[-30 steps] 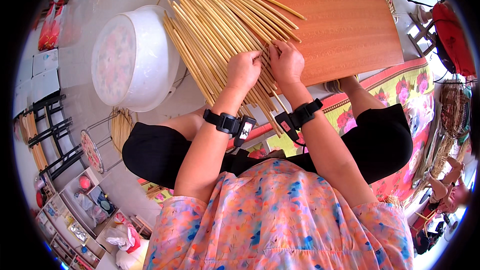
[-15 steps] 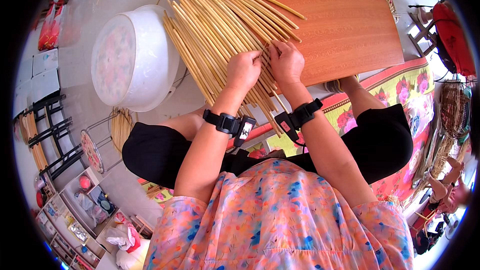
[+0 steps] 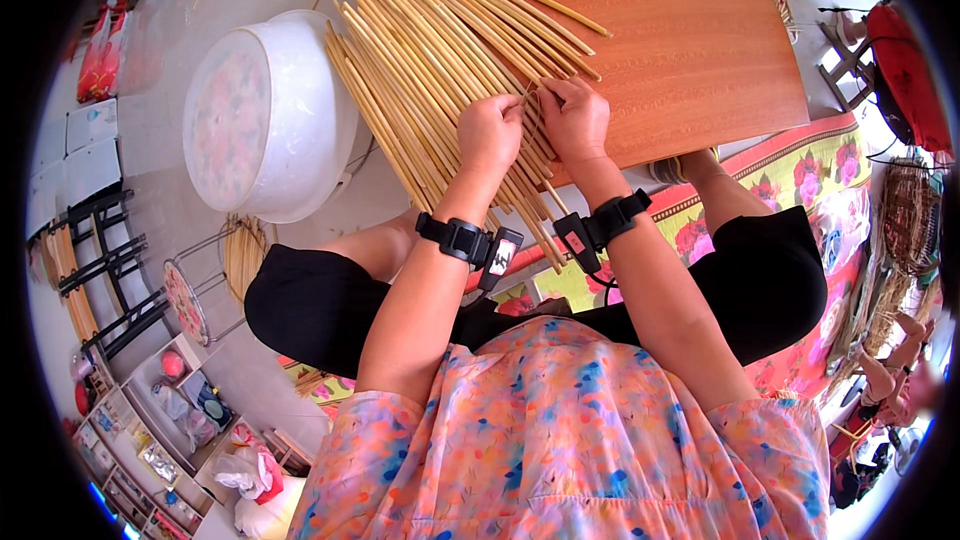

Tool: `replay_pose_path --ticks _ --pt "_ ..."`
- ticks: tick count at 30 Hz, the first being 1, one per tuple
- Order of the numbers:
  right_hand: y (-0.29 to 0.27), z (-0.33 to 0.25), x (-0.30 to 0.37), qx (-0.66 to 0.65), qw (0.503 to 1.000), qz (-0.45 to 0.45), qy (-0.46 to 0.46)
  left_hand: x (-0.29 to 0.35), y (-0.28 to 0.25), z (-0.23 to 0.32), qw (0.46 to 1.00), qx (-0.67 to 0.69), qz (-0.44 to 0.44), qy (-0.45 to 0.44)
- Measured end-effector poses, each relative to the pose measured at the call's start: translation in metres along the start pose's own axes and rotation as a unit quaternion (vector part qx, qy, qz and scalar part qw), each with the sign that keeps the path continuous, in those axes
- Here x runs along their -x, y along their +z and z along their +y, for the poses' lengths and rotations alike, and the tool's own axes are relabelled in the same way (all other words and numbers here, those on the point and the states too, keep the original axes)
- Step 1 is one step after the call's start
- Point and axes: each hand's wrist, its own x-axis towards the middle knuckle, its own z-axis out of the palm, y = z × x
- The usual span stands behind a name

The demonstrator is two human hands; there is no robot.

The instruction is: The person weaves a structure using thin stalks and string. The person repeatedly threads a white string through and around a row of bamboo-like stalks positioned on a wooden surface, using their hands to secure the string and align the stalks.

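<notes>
Light, stiff stalks that ask for a flat, even hold

Your pale yellow stalks (image 3: 430, 60) lie across the left side of the tabletop (image 3: 700, 50), their far ends fanned out and their near ends reaching past its edge toward you. Your left grip (image 3: 490, 132) and right grip (image 3: 577, 122) are both drawn narrow, side by side over the near part of the stalks, pinching what looks like a thin strand (image 3: 528, 94), though it is too fine here to be sure. Expect the stalks to be light, stiff lengthwise, smooth enough to roll against one another, and apt to crack if bent hard. Take hold across several at once near mid-length, pressing evenly; pinch the strand close to the stalks, with a light, steady pull
</notes>
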Motion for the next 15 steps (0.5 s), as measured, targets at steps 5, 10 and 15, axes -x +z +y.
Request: replay_pose_path --ticks 5,10,15 --pt "0.001 0.003 -0.001 -0.013 1.000 0.002 -0.012 -0.005 0.001 -0.001 1.000 -0.007 0.006 0.002" --pt "0.002 0.007 -0.001 -0.022 0.999 0.000 -0.025 -0.008 0.005 0.001 1.000 -0.003 0.006 -0.012" --pt "0.006 0.003 0.008 -0.054 0.998 0.000 -0.035 -0.028 0.013 0.000 0.999 -0.032 0.012 -0.009"
